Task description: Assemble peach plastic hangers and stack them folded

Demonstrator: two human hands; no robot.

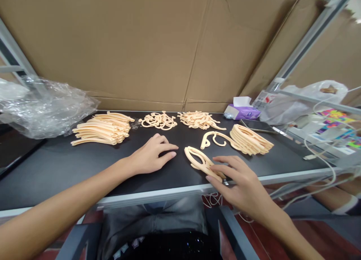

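My right hand [239,177] has its thumb and fingertips on the near end of a beige plastic folding hanger [197,158], which lies folded at the front of the black tabletop. My left hand [153,153] rests on the table to the left of it, index finger and thumb stretched out, with nothing in it. Just beyond the held hanger lies a curved hook piece [214,136], its end against a stack of folded hangers [251,139]. Farther back are a heap of small hook parts [159,121] and a heap of short curved pieces [199,120].
Long curved arm pieces [103,128] are piled at the left. Clear plastic wrap [50,106] lies beyond them. A purple tissue pack [243,111] and a phone [258,125] sit at the back right. Cables [324,158] hang over the right side, where another person's arm [327,192] shows.
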